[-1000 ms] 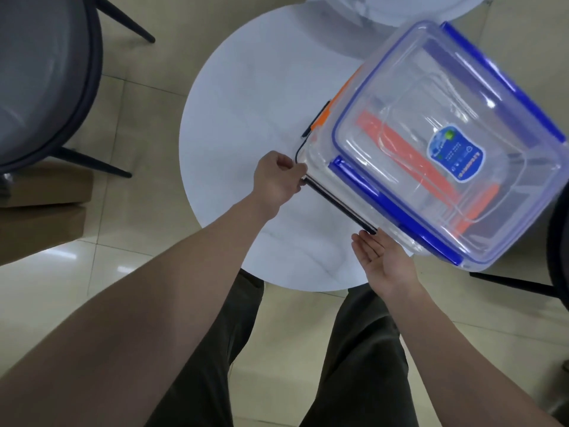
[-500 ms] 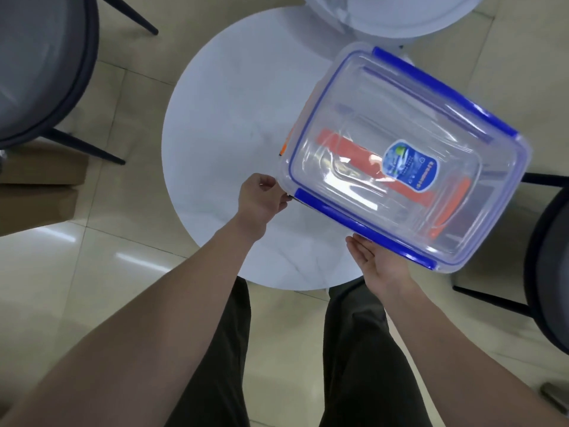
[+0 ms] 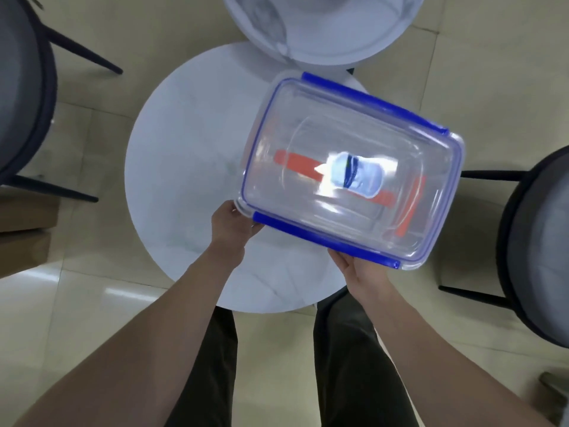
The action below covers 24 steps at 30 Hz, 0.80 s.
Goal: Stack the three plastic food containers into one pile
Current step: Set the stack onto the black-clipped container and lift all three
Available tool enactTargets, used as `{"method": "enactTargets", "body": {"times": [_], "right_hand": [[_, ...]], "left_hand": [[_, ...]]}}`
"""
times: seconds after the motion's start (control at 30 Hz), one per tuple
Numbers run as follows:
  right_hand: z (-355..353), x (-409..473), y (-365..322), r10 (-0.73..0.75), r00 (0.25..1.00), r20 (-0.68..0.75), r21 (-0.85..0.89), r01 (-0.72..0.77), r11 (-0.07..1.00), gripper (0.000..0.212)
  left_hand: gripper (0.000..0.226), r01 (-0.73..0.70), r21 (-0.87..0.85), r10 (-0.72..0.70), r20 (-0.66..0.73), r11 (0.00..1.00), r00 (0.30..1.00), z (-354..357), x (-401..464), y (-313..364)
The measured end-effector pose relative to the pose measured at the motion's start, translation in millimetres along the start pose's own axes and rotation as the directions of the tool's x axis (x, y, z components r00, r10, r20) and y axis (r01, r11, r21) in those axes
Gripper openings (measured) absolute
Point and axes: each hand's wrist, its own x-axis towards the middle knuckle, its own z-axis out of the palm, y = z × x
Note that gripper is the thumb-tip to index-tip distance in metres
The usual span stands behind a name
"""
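Item: clear plastic food container with blue latches [image 3: 348, 171] — large, lidded, held above the right part of a round white marble-look table [image 3: 184, 167], tilted slightly.

Grip: left hand [image 3: 234, 226] closed on its near-left corner; right hand [image 3: 360, 269] cupped under the near long edge, fingers hidden beneath — a two-handed hold, probably because the box was wide and bulky.

Beneath: orange-trimmed container [image 3: 397, 211], seen only through the clear walls; whether the two touched could not be told. The third container could not be made out.

Surroundings: second round table [image 3: 323, 26] at far; dark chairs [image 3: 24, 97] left and right.
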Motion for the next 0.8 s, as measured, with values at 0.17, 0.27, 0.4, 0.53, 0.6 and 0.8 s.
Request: {"method": "enactTargets", "body": {"times": [0.17, 0.27, 0.4, 0.53, 0.6, 0.8], "right_hand": [[-6.2, 19.4, -1.1, 0.127, 0.977, -0.171, 0.133, -0.105, 0.986, 0.041], [-7.9, 20.4, -4.6, 0.167, 0.965, -0.200, 0.181, -0.131, 0.975, 0.032], [-8.8, 19.5, -9.4, 0.161, 0.970, -0.180, 0.206, -0.122, 0.971, 0.028], [-9.9, 23.9, -13.3, 0.150, 0.969, -0.197, 0.204, -0.110, 0.973, 0.026], [-9.6, 25.2, -15.4, 0.162, 0.963, -0.214, 0.220, -0.114, 0.969, 0.023], [-7.7, 25.8, -21.0, 0.195, 0.955, -0.222, 0.285, -0.128, 0.950, 0.033]], "left_hand": [[0.024, 0.006, -0.030, -0.007, -0.021, 1.000, 1.000, 16.3, 21.2, -0.5], [0.015, -0.024, -0.004, 0.024, 0.001, 1.000, 1.000, 24.5, 27.9, 0.6], [0.019, -0.040, 0.008, 0.040, 0.014, 0.999, 0.999, 34.4, 31.5, 6.2], [0.014, -0.054, 0.076, 0.054, 0.015, 0.996, 0.998, 45.0, 35.0, 14.5], [0.016, -0.059, 0.105, 0.058, 0.013, 0.993, 0.998, 51.1, 37.8, 19.3], [0.018, -0.068, 0.190, 0.067, 0.014, 0.979, 0.998, 72.8, 48.9, 36.3]]}}
